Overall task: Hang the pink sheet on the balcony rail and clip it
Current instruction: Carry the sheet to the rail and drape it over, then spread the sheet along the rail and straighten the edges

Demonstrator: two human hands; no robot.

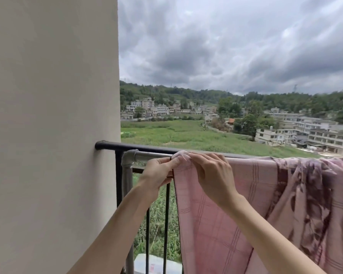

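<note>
The pink sheet (216,220), checked and with a dark leafy pattern on its right part, hangs over a grey metal rail (152,155) that runs just inside the black balcony rail (139,146). My left hand (158,174) pinches the sheet's upper left corner at the rail. My right hand (210,175) grips the same bunched corner from the right, fingers over the top of the rail. I cannot tell whether a clip is under the fingers.
A plain beige wall (52,125) fills the left side, where both rails end. Black vertical bars (166,224) stand below the rail. Beyond lie a green field, buildings and a cloudy sky. A pale object (156,264) sits low behind the bars.
</note>
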